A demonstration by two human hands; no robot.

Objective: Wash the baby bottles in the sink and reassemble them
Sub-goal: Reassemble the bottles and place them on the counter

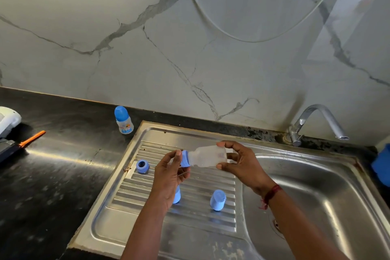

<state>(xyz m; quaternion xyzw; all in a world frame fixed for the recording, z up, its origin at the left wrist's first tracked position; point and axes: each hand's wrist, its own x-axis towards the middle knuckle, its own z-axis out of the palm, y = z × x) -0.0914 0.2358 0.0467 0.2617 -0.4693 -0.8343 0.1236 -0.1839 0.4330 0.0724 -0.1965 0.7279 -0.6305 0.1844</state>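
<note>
My right hand [240, 162] grips the clear baby bottle [207, 156] by its base, thumb and fingertips curled round it. The bottle lies on its side in the air above the steel drainboard [190, 215]. My left hand [171, 173] pinches the blue screw collar [185, 158] sitting on the bottle's neck. From one look I cannot tell whether I am tightening it or taking it off.

From the held bottle, a second blue collar ring [142, 166] lies loose on the drainboard at nine o'clock, and a blue cap [218, 200] stands at six o'clock. Another blue piece [176, 196] at seven o'clock is half hidden behind my left wrist, so I cannot name it. At ten o'clock a capped bottle [123, 120] stands whole on the black counter. The tap [322, 116] at two o'clock shows no water running, and the basin [316, 196] at four o'clock holds nothing of mine.

I judge the task partway done. One bottle looks finished. The one in my hands still needs its cap, and perhaps a teat, which I cannot see. The spare ring hints at one more bottle to put together.
</note>
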